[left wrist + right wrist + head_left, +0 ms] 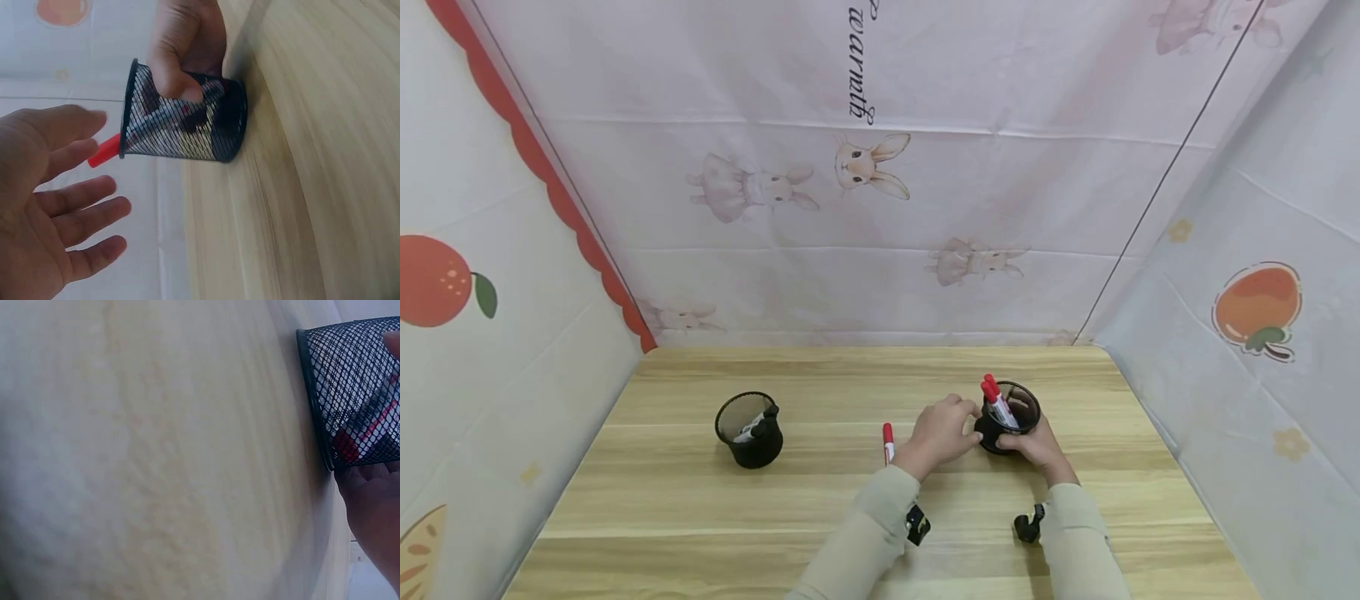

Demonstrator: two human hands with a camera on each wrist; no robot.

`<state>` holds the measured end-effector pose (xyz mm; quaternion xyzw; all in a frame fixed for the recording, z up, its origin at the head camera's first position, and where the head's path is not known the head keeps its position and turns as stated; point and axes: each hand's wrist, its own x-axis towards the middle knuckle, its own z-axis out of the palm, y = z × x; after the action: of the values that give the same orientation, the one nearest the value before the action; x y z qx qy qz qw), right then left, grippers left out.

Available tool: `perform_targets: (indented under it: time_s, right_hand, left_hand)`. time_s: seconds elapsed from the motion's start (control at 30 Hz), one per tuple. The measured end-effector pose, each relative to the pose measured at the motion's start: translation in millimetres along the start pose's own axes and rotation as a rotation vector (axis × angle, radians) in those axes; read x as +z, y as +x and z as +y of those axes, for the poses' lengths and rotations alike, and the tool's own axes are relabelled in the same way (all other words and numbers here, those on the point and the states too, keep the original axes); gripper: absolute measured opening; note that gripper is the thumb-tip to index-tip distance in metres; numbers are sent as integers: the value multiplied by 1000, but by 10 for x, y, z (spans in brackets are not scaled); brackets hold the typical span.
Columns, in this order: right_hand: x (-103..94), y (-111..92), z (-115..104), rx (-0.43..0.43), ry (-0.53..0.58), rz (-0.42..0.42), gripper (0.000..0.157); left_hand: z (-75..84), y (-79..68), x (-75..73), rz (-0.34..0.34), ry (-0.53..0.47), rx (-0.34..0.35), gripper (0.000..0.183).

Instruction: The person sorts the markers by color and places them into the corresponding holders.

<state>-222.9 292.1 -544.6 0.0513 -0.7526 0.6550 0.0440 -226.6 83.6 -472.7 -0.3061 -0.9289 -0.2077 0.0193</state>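
Note:
On the right of the table stands a black mesh pen cup [988,435] with red-capped markers [1002,407] leaning in it, caps above the rim. My right hand [1039,443] grips this cup from its right side, thumb across the near wall in the left wrist view. My left hand [942,429] is just left of the cup with nothing in it; its fingers [81,217] are spread near the rim and a red cap [105,150]. In the right wrist view, marker shapes show through the cup's mesh [350,369].
Another red-capped marker [888,442] lies on the wooden table [820,517], partly hidden by the left forearm. A second black mesh cup [758,450] at the left holds black-capped markers [752,428]. Printed cloth walls [790,292] enclose the table's back and sides.

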Motion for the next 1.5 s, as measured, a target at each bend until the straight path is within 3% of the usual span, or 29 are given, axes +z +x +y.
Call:
perform_targets:
  time_s: [0.1, 0.27, 0.57, 1.07, 1.37, 1.5]
  right_hand:
    - [-5, -1, -4, 2, 2, 0, 87]
    - [-8, -4, -22, 15, -3, 9, 89]
    - [22, -11, -46, 27, -9, 15, 88]
    - [12, -4, -27, 48, -2, 19, 89]
    - [-47, 66, 267, -7, 8, 17, 91]
    - [-48, 83, 298, -8, 9, 21, 90]
  left_hand:
    - [-14, -20, -1, -65, 108, 42, 34]
    - [-39, -32, 4, -148, 192, 30, 39]
    - [-133, -83, 19, -75, 286, 36, 34]
    - [-462, -246, 79, -81, 290, -115, 35]
    - [-652, -327, 188, -96, 252, -206, 35]
    - [-742, -363, 228, -92, 236, -240, 34]
